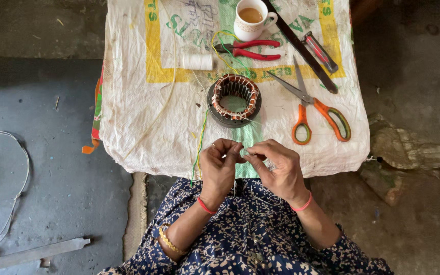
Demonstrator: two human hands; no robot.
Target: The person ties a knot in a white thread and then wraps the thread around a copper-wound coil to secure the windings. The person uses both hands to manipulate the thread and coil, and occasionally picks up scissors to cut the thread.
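The left hand (219, 165) and the right hand (277, 168) meet with fingertips pinched together on a thin thread (244, 152), too fine to see clearly. Just beyond the pinch lies the round motor stator (234, 100) with copper winding. A white thread spool (197, 61) and red pliers (250, 49) lie farther; orange scissors (311, 109) are to the right.

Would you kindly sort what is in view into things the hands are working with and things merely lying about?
In hand:
left hand and right hand, fingertips pinching a thin thread between them
wound stator, nearest ahead

Lying about:
orange scissors
red pliers
thread spool
cup of tea
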